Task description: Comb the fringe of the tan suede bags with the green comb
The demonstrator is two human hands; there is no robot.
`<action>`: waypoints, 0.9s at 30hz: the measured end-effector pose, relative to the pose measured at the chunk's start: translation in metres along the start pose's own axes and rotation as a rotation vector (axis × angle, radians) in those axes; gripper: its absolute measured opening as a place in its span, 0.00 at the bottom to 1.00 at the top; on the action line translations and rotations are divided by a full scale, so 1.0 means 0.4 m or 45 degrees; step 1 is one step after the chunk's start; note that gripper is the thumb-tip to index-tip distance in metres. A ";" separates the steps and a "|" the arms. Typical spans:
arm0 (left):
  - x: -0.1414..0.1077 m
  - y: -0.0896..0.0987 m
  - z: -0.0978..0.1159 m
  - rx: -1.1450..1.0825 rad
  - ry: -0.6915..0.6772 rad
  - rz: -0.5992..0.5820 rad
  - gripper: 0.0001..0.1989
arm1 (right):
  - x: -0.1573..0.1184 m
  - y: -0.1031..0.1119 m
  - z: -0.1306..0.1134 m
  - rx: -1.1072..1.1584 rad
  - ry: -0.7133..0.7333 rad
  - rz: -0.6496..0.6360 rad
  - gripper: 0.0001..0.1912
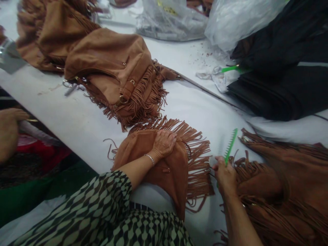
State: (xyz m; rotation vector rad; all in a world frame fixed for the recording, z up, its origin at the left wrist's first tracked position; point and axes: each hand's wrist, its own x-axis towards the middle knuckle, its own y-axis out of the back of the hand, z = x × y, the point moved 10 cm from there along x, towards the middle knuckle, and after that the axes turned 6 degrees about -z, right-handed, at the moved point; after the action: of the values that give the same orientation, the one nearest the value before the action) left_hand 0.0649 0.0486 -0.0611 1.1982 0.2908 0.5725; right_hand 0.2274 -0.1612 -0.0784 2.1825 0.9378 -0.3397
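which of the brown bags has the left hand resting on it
The near middle bag, under the left hand, its fringe fanned toward the green comb. The bags at the upper left and at the right lie clear of that hand.

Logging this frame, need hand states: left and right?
Left hand: flat on the brown bag, pressing, not gripping.
Right hand: closed on the green comb.
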 end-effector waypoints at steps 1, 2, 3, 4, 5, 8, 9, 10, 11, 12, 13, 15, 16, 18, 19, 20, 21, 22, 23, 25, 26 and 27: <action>0.000 0.000 0.000 0.006 0.003 0.003 0.15 | -0.022 -0.012 -0.014 -0.052 0.031 -0.060 0.28; 0.000 -0.001 0.000 0.013 0.006 0.004 0.15 | -0.046 -0.036 -0.031 -0.105 0.076 -0.138 0.29; 0.001 -0.002 0.000 0.021 0.008 0.004 0.15 | -0.070 -0.070 -0.049 -0.150 0.133 -0.233 0.28; 0.001 -0.004 0.000 0.027 0.011 0.003 0.15 | -0.093 -0.108 -0.063 -0.184 0.186 -0.332 0.28; 0.001 -0.005 0.000 0.031 0.015 0.001 0.15 | -0.110 -0.145 -0.070 -0.203 0.217 -0.419 0.28; 0.001 -0.007 0.000 0.028 0.014 -0.007 0.14 | -0.120 -0.215 -0.059 -0.267 0.200 -0.568 0.31; 0.001 -0.007 0.001 0.026 0.014 -0.008 0.14 | -0.112 -0.226 -0.053 -0.319 0.185 -0.588 0.32; 0.001 -0.006 0.002 0.025 0.013 -0.007 0.14 | -0.100 -0.230 -0.049 -0.382 0.177 -0.594 0.33; 0.001 -0.005 0.003 0.029 0.013 -0.007 0.14 | -0.088 -0.230 -0.050 -0.447 0.179 -0.590 0.33; 0.001 -0.005 0.005 0.037 0.013 -0.008 0.14 | -0.075 -0.225 -0.055 -0.500 0.176 -0.563 0.32; 0.002 -0.006 0.007 0.048 0.013 -0.013 0.15 | -0.062 -0.216 -0.060 -0.561 0.161 -0.523 0.31; 0.005 -0.010 0.011 0.079 0.009 -0.032 0.15 | -0.042 -0.200 -0.068 -0.750 0.100 -0.440 0.28; 0.006 -0.013 0.012 0.096 0.010 -0.045 0.15 | -0.035 -0.195 -0.071 -0.864 0.065 -0.417 0.27; 0.011 -0.019 0.013 0.125 0.021 -0.071 0.15 | -0.024 -0.195 -0.071 -1.048 0.008 -0.425 0.28; 0.013 -0.021 0.012 0.134 0.028 -0.079 0.15 | -0.017 -0.196 -0.070 -1.094 -0.007 -0.439 0.29; 0.014 -0.021 0.012 0.139 0.034 -0.083 0.15 | -0.008 -0.194 -0.069 -1.107 -0.020 -0.442 0.30; 0.016 -0.021 0.012 0.141 0.035 -0.084 0.15 | 0.003 -0.186 -0.067 -1.111 -0.035 -0.432 0.30; 0.017 -0.020 0.013 0.142 0.031 -0.085 0.15 | 0.018 -0.174 -0.064 -1.117 -0.052 -0.413 0.31; 0.018 -0.019 0.014 0.142 0.027 -0.087 0.15 | 0.036 -0.158 -0.060 -1.124 -0.074 -0.391 0.31; 0.020 -0.019 0.016 0.140 0.018 -0.096 0.15 | 0.080 -0.119 -0.053 -1.138 -0.119 -0.348 0.33; 0.020 -0.020 0.017 0.140 0.018 -0.102 0.15 | 0.106 -0.099 -0.051 -1.148 -0.136 -0.330 0.34; 0.021 -0.021 0.016 0.139 0.022 -0.107 0.15 | 0.132 -0.080 -0.051 -1.161 -0.144 -0.316 0.35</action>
State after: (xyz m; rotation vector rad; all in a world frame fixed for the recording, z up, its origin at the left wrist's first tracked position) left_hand 0.0773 0.0462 -0.0660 1.2805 0.3893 0.4987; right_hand 0.2406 -0.1042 -0.1063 1.2114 1.0325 -0.1047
